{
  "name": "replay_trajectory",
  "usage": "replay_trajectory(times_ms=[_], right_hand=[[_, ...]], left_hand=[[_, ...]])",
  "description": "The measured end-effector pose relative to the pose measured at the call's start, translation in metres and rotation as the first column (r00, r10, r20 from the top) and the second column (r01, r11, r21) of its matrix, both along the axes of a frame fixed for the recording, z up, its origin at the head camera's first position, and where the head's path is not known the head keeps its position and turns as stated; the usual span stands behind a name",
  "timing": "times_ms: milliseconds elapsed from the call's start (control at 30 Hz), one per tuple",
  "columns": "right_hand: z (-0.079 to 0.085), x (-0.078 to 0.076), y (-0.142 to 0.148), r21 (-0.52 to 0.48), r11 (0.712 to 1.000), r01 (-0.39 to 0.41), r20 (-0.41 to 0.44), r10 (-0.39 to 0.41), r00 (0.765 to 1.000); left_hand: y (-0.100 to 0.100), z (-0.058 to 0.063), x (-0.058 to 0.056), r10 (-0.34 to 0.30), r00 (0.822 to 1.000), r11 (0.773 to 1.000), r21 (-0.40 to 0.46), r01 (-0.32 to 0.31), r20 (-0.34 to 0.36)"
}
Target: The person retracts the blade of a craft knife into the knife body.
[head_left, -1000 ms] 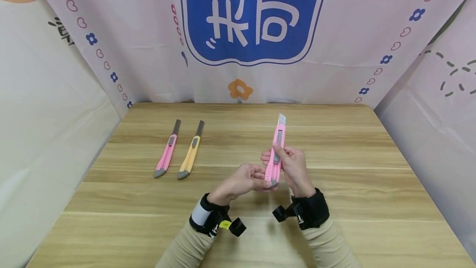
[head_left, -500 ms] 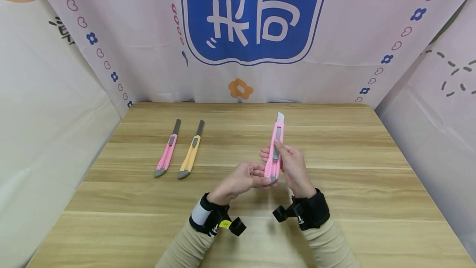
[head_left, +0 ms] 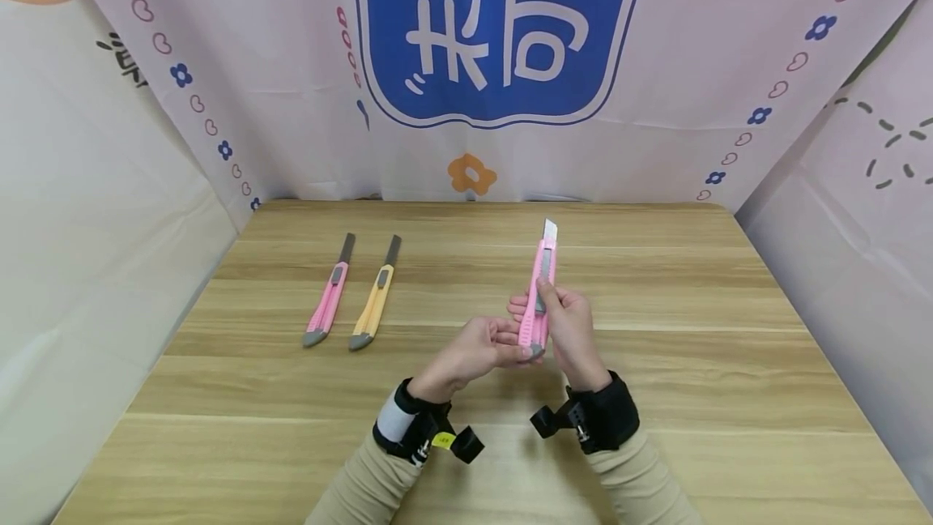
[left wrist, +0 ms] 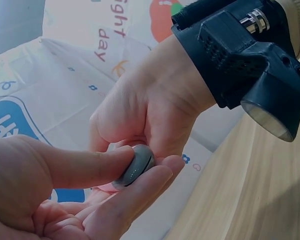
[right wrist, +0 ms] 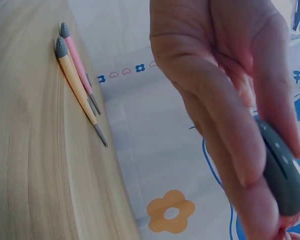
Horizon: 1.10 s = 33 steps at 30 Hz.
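My right hand grips a pink utility knife along its body, the thumb lying on the grey slider. The knife is raised in front of me, a short piece of bright blade standing out of its far end. At the near end, my left hand pinches the grey end cap between thumb and fingers. The right wrist view also shows this grey cap close up. A second pink utility knife and a yellow utility knife lie side by side to the left, their dark blades extended.
The wooden table stretches around both hands. Behind it hangs a printed cloth with a blue emblem, and pale cloths flank the sides. Both wrists carry black camera bands, the left and the right.
The held knife has risen slightly up the head view, with both hands still on it. My right hand and wrist have shifted a little to the left. The two knives on the table stay put.
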State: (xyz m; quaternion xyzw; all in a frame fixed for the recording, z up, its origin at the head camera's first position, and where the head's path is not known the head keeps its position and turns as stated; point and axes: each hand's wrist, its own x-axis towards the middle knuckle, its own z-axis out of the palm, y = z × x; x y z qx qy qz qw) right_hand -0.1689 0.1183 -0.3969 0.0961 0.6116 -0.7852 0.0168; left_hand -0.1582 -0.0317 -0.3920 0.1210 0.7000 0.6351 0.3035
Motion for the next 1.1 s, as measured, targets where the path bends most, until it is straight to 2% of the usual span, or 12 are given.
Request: replay_trajectory(times_ms=[200, 467, 1100], right_hand=[[0.0, 0.0002, 0.0028, -0.003, 1.0, -0.013, -0.036, 0.012, 0.999], [0.0005, 0.0013, 0.0047, -0.026, 0.997, -0.071, -0.047, 0.07, 0.996], [0.0004, 0.0018, 0.0063, -0.001, 0.996, -0.088, -0.055, 0.088, 0.995]], left_hand=[[0.001, 0.0, -0.0009, -0.027, 0.999, 0.999, 0.025, 0.027, 0.02], [0.0006, -0.0001, -0.0011, -0.034, 0.999, 0.999, 0.038, 0.034, 0.007], [-0.0025, 0.0007, -0.0016, -0.04, 0.999, 0.998, 0.052, 0.039, 0.012]])
